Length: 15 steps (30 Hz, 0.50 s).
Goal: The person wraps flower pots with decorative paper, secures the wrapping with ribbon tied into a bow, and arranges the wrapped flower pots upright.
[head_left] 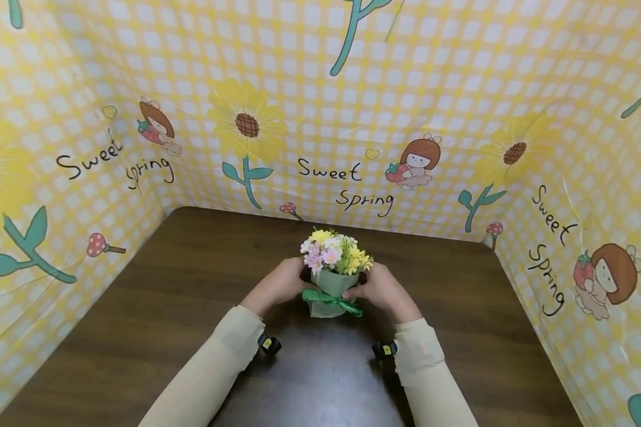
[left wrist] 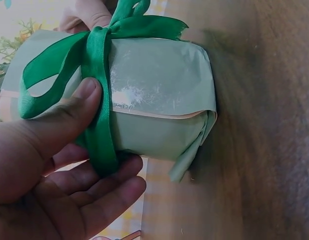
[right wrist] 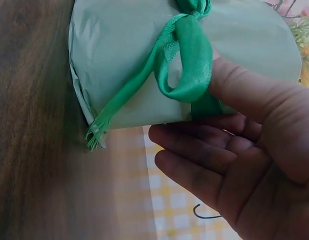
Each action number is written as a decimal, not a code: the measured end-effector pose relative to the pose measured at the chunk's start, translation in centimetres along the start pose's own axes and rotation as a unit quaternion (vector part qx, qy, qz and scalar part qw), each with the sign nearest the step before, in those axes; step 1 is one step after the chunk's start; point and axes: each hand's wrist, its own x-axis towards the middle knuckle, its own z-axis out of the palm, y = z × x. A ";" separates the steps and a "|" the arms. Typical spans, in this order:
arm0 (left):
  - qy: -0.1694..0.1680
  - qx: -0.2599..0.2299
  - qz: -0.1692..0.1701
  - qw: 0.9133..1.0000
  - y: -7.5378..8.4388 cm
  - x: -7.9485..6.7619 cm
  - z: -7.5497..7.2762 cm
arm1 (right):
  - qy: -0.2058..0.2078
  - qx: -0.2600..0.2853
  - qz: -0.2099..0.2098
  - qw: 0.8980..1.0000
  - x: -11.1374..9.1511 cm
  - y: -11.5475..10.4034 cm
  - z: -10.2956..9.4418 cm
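A small flower bouquet (head_left: pixel 333 284) stands upright on the table, its white, pink and yellow flowers (head_left: pixel 333 255) above pale green wrapping paper. Round its middle runs a green ribbon (left wrist: pixel 98 100) tied in a bow. My left hand (head_left: pixel 285 281) grips the bouquet from the left, the thumb pressing the ribbon and the fingers round the far side. From the right, my right hand (head_left: pixel 383 290) holds it too, its thumb (right wrist: pixel 239 82) beside a loop of the bow. Wrapping hides the container inside, if there is one.
The dark brown wooden table (head_left: pixel 123 332) extends around the bouquet. A yellow checked cloth (head_left: pixel 320 118) printed with sunflowers and lettering walls it in at the back and both sides. Small black cameras (head_left: pixel 269 344) sit at both wrists.
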 end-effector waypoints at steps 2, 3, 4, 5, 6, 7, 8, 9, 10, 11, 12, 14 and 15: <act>0.002 -0.003 0.006 1.000 -0.2 -0.2 -0.1 | -0.006 -0.003 0.002 1.000 0.1 0.0 0.0; 0.004 -0.006 0.010 1.000 -0.3 -0.3 -0.1 | -0.009 -0.005 0.003 1.000 0.2 0.1 0.1; 0.003 -0.010 0.012 1.000 -0.4 -0.3 -0.2 | -0.012 -0.010 0.002 1.000 0.2 0.2 0.1; 0.001 -0.014 0.014 1.000 -0.5 -0.4 -0.2 | -0.015 -0.013 0.002 1.000 0.2 0.2 0.1; -0.001 -0.018 0.017 1.000 -0.6 -0.5 -0.2 | -0.016 -0.017 0.000 1.000 0.3 0.3 0.1; -0.005 -0.023 0.019 1.000 -0.6 -0.5 -0.3 | -0.016 -0.023 -0.001 1.000 0.3 0.4 0.1; -0.008 -0.027 0.020 0.999 -0.6 -0.5 -0.3 | -0.015 -0.026 -0.002 1.000 0.2 0.4 0.1; -0.010 -0.029 0.023 0.999 -0.6 -0.5 -0.3 | -0.014 -0.028 -0.006 0.999 0.2 0.4 0.0; -0.012 -0.027 0.026 0.999 -0.6 -0.4 -0.3 | -0.013 -0.030 -0.008 0.999 0.1 0.4 0.0; -0.013 -0.024 0.031 0.999 -0.6 -0.4 -0.3 | -0.012 -0.031 -0.010 0.999 0.1 0.4 -0.1; -0.015 -0.020 0.035 0.999 -0.5 -0.3 -0.3 | -0.013 -0.034 -0.011 0.999 0.1 0.4 -0.1; -0.018 -0.010 0.046 0.999 -0.3 -0.2 -0.4 | -0.014 -0.044 -0.015 0.999 -0.1 0.5 -0.2; -0.019 -0.004 0.052 0.998 -0.3 -0.2 -0.5 | -0.015 -0.048 -0.016 0.999 -0.1 0.6 -0.1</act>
